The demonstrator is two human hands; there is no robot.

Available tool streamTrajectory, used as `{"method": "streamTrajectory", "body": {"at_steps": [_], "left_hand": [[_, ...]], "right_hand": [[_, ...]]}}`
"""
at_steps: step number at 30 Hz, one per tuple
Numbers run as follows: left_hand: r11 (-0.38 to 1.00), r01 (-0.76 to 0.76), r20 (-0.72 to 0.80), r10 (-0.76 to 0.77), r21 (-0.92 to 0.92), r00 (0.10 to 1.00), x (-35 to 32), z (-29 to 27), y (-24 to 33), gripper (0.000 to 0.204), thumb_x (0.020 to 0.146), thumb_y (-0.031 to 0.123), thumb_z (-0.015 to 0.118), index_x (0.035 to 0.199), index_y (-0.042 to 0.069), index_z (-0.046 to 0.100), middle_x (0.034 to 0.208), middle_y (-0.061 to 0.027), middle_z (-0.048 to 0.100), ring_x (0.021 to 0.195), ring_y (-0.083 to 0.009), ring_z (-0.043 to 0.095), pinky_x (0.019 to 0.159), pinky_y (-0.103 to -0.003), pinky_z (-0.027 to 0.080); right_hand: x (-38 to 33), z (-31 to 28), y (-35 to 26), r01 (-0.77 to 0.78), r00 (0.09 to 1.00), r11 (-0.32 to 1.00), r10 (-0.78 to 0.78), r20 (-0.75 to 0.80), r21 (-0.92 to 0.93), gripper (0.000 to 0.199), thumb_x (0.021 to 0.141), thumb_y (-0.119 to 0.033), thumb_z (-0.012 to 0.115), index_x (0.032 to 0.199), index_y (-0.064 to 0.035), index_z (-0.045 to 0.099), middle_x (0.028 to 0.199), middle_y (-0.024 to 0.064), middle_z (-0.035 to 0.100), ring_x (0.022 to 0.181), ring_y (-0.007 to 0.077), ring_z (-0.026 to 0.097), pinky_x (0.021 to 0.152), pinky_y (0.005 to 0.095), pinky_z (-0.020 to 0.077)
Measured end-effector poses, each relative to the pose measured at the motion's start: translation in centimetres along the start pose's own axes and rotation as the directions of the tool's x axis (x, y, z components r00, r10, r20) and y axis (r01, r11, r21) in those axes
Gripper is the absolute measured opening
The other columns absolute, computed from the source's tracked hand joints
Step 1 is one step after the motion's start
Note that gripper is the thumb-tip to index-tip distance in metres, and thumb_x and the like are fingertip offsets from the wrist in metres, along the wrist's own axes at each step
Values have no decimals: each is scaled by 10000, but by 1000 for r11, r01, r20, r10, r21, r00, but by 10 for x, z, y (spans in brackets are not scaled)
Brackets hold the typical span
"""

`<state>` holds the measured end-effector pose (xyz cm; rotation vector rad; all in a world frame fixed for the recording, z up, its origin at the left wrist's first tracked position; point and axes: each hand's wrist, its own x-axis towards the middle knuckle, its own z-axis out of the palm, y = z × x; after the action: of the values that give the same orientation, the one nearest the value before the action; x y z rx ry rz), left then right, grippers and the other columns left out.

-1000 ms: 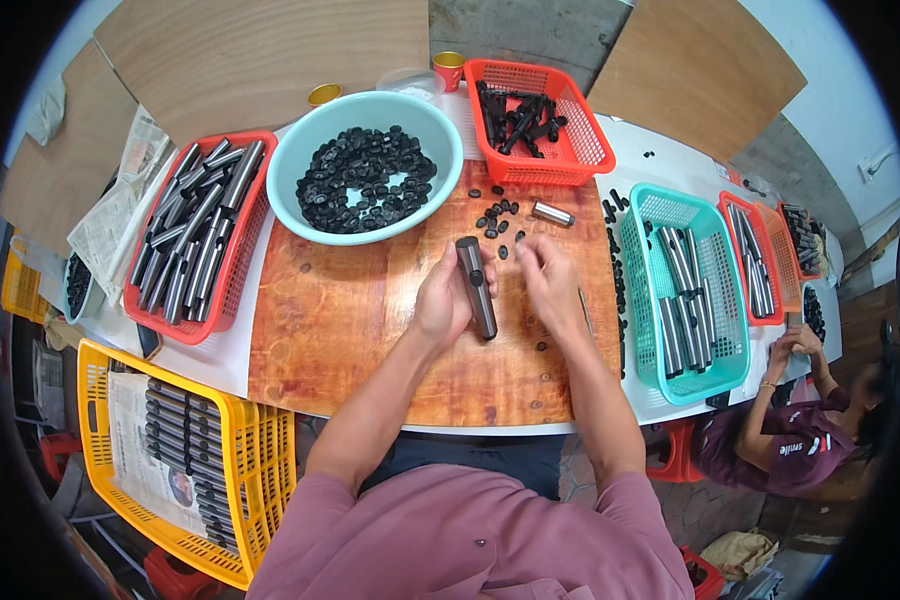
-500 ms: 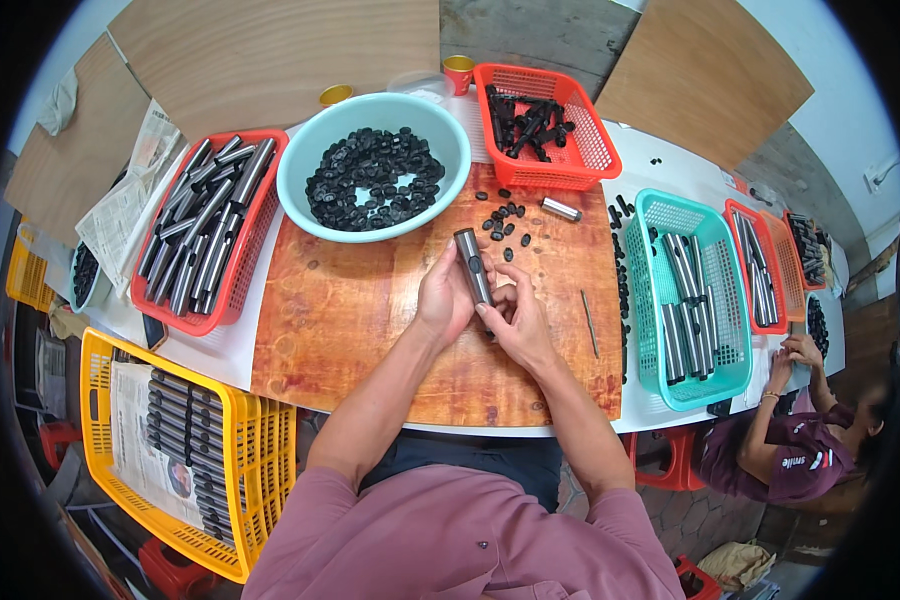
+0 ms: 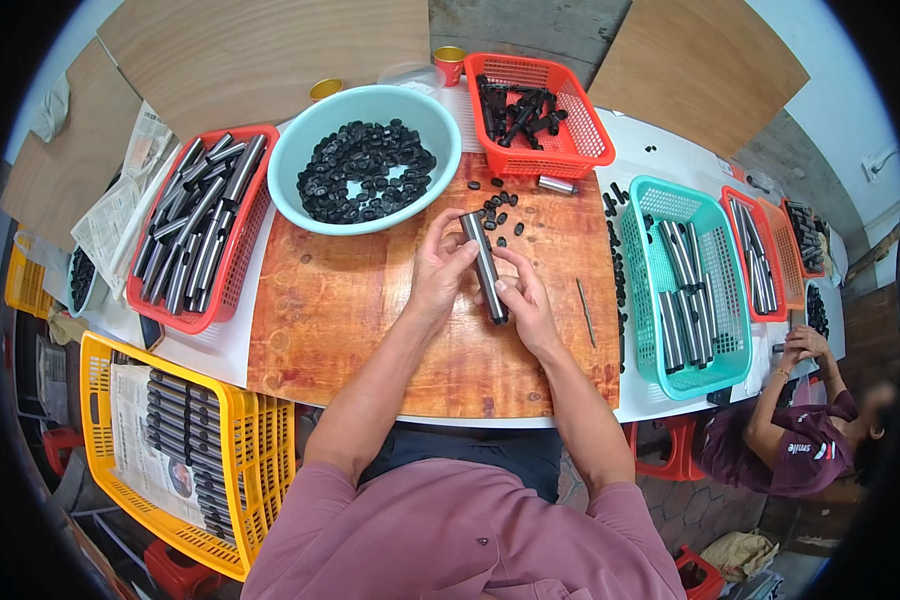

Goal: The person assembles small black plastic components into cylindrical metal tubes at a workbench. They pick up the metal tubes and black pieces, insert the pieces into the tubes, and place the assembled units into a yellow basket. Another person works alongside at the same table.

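A shiny dark metal tube (image 3: 483, 265) is held at a tilt over the brown wooden board (image 3: 340, 330), its black lower end toward me. My left hand (image 3: 438, 265) grips its upper part, thumb across the near side. Around the lower end close the fingers of my right hand (image 3: 522, 300). Just beyond the tube lie several small black oval plastic pieces (image 3: 502, 200). A short metal tube (image 3: 557, 185) rests near the red basket, and a thin metal rod (image 3: 585, 312) lies right of my right hand.
A pale blue basin (image 3: 285, 165) holds black pieces. Red baskets (image 3: 232, 290) (image 3: 570, 160) hold metal tubes and black parts. Tubes also fill a turquoise basket (image 3: 735, 330) and a yellow crate (image 3: 260, 470). At far right, a co-worker (image 3: 795, 440) handles something at the table.
The tube has been turned in my hands; its unbroken side now faces up and the slots no longer show. My left thumb has come over it. The view has shifted slightly.
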<state>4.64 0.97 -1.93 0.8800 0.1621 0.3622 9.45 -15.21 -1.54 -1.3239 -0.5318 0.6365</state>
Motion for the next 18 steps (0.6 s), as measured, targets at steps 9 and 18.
{"method": "streamTrajectory", "body": {"at_steps": [9, 18], "left_hand": [[999, -13, -6, 13, 51, 1000, 3, -4, -1, 523, 977, 69, 649, 1436, 112, 403, 1083, -119, 661, 915, -189, 688, 765, -309, 568], [991, 93, -96, -102, -91, 990, 8, -3, -9, 495, 982, 132, 669, 1399, 92, 404, 1047, -93, 663, 899, -177, 693, 835, -355, 596]], "right_hand": [[1, 1, -2, -35, 999, 998, 35, 6, 47, 529, 1007, -230, 535, 1480, -29, 407, 973, 131, 726, 825, 143, 682, 727, 266, 512], [6, -15, 10, -35, 999, 989, 39, -26, 144, 475, 998, -245, 535, 1430, -52, 495, 769, 14, 629, 622, 75, 562, 577, 218, 432]]}}
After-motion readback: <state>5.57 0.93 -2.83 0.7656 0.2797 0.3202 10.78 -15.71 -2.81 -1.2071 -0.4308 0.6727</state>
